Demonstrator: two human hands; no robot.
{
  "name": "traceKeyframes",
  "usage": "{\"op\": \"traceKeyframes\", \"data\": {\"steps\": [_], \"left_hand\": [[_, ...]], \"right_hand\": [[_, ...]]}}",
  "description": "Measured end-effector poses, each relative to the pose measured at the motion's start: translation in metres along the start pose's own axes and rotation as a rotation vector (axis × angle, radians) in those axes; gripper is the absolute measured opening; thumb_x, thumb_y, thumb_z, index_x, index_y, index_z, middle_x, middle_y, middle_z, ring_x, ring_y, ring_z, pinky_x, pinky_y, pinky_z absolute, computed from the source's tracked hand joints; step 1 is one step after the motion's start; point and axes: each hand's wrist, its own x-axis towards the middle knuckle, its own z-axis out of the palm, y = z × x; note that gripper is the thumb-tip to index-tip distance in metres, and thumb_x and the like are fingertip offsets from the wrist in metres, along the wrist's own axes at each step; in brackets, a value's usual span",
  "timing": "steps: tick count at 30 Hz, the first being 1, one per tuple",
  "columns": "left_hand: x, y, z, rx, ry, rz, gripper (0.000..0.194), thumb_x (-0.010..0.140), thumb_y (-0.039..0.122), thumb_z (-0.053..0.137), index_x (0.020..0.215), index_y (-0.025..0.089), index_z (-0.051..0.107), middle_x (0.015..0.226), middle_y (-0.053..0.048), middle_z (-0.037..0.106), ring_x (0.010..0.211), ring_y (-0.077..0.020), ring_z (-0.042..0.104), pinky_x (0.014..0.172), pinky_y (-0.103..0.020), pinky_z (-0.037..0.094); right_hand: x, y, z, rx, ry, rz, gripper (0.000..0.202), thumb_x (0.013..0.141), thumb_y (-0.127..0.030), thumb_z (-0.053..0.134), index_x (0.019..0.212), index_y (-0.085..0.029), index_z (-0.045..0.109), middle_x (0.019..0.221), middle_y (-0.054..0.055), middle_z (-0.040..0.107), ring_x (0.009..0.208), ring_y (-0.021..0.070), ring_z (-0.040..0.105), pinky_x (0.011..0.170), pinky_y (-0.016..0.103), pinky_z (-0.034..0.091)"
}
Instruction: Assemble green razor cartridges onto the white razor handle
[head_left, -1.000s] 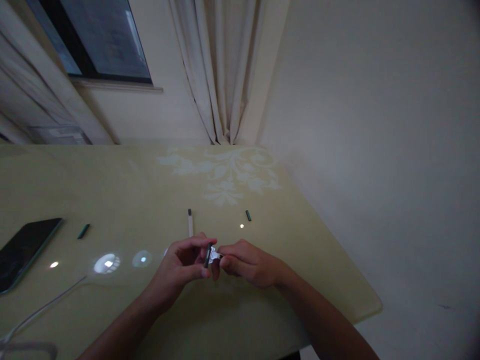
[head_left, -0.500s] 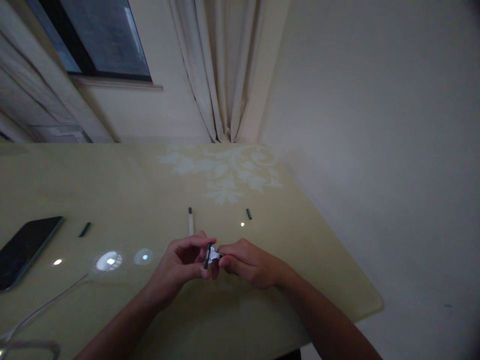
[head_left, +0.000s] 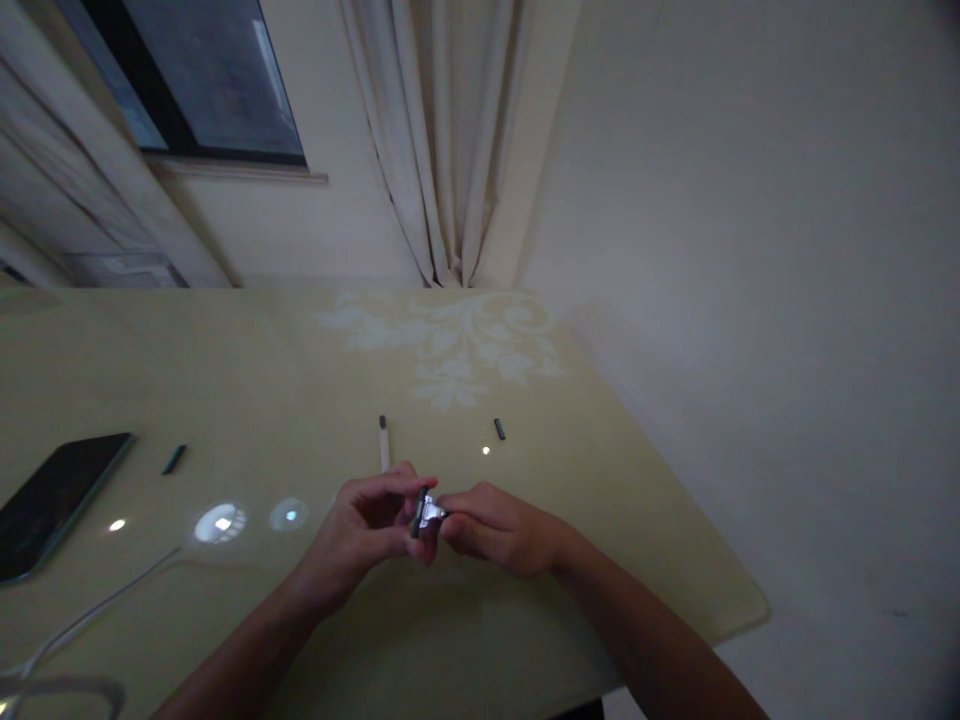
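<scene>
Near the front middle of the table, my left hand (head_left: 375, 520) pinches a small dark bar (head_left: 418, 512) between thumb and fingers, held upright. My right hand (head_left: 491, 525) is closed on the other end of a small shiny metal piece (head_left: 431, 512), which meets the dark bar. Both hands are close together above the tabletop. Just beyond my left hand lies a thin white stick with a dark tip (head_left: 384, 445), its near end hidden by the fingers. A small dark green strip (head_left: 499, 429) lies beyond my right hand.
A black phone (head_left: 56, 500) lies at the left on the glossy table (head_left: 247, 390). Beside it is another dark strip (head_left: 174, 459). A pale cable (head_left: 97, 607) runs in from the lower left. Behind the table are a curtain (head_left: 450, 150) and a wall.
The metal piece is tilted slightly differently and catches more light. Both hands keep their hold, and the view has shifted very little.
</scene>
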Motion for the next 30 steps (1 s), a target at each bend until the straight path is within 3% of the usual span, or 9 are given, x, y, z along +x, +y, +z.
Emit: {"op": "traceKeyframes", "data": {"steps": [5, 10, 14, 19, 24, 30], "left_hand": [[0.001, 0.000, 0.001, -0.021, -0.018, -0.012, 0.047, 0.064, 0.018, 0.099, 0.108, 0.027, 0.087, 0.077, 0.002, 0.058, 0.060, -0.0141, 0.066, 0.056, -0.028, 0.057], [0.003, -0.002, 0.001, 0.048, 0.175, -0.038, 0.043, 0.064, 0.026, 0.100, 0.105, 0.024, 0.087, 0.073, 0.000, 0.063, 0.071, -0.0153, 0.063, 0.067, -0.026, 0.054], [0.002, -0.001, 0.001, 0.061, 0.178, -0.042, 0.045, 0.066, 0.029, 0.099, 0.108, 0.023, 0.085, 0.076, 0.000, 0.063, 0.077, -0.0170, 0.063, 0.072, -0.027, 0.052], [0.001, -0.001, 0.001, 0.083, 0.134, 0.018, 0.063, 0.070, 0.031, 0.096, 0.131, 0.025, 0.077, 0.077, 0.001, 0.059, 0.072, -0.0139, 0.055, 0.062, -0.022, 0.045], [0.002, -0.003, 0.003, 0.115, 0.199, 0.005, 0.045, 0.070, 0.030, 0.097, 0.113, 0.025, 0.084, 0.071, 0.003, 0.055, 0.069, -0.0132, 0.055, 0.067, -0.024, 0.047], [0.003, -0.002, 0.000, 0.181, 0.239, 0.022, 0.042, 0.070, 0.031, 0.097, 0.110, 0.023, 0.083, 0.069, 0.004, 0.052, 0.066, -0.0115, 0.051, 0.063, -0.022, 0.046]], "right_hand": [[0.001, 0.008, 0.001, 0.223, -0.044, 0.049, 0.057, 0.108, -0.063, 0.047, 0.102, -0.012, 0.070, 0.064, -0.006, 0.042, 0.053, 0.0087, 0.037, 0.053, 0.022, 0.033], [0.004, 0.020, 0.003, 0.262, 0.157, 0.078, 0.052, 0.102, -0.064, 0.059, 0.097, -0.013, 0.066, 0.066, -0.007, 0.043, 0.053, 0.0076, 0.034, 0.051, 0.022, 0.028], [0.006, 0.024, 0.003, 0.344, 0.224, 0.076, 0.047, 0.096, -0.061, 0.070, 0.095, -0.014, 0.066, 0.063, -0.007, 0.045, 0.052, 0.0075, 0.034, 0.050, 0.022, 0.027], [0.006, 0.022, 0.002, 0.277, 0.287, 0.076, 0.048, 0.098, -0.061, 0.067, 0.095, -0.014, 0.067, 0.063, -0.006, 0.048, 0.054, 0.0083, 0.039, 0.052, 0.022, 0.029], [0.006, 0.024, 0.004, 0.224, 0.281, 0.076, 0.049, 0.100, -0.062, 0.064, 0.094, -0.014, 0.068, 0.063, -0.005, 0.051, 0.053, 0.0081, 0.039, 0.053, 0.022, 0.030], [0.007, 0.023, 0.006, 0.111, 0.331, 0.076, 0.051, 0.102, -0.063, 0.060, 0.089, -0.015, 0.066, 0.064, -0.004, 0.052, 0.058, 0.0100, 0.045, 0.058, 0.023, 0.036]]}}
